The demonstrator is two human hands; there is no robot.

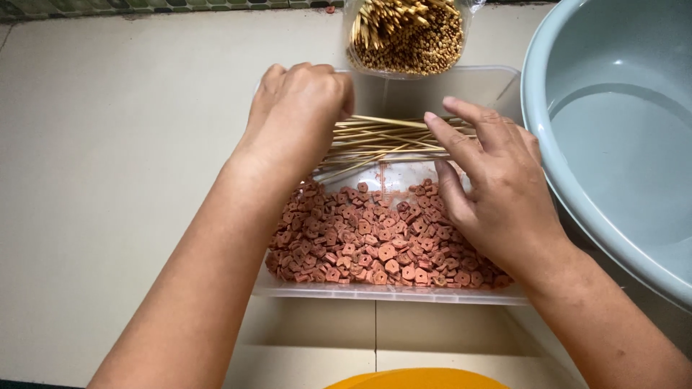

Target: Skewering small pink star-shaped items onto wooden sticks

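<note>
Our left hand [299, 108] clenched on bamboo skewers [382, 140] lying across the clear tray [389, 292], our right hand [490, 187] released, fingers touching them, reddish pieces [367, 241] heaped below, grey basin [613, 130] beside.

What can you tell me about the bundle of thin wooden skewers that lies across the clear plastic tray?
The bundle of thin pale wooden skewers lies loosely fanned, roughly level, across the far half of the clear plastic tray, beyond the small reddish-brown holed pieces. The sticks look like bamboo, straight and bare. The left hand covers their left ends and seems to grip them; the right hand touches their right part with spread fingers.
</note>
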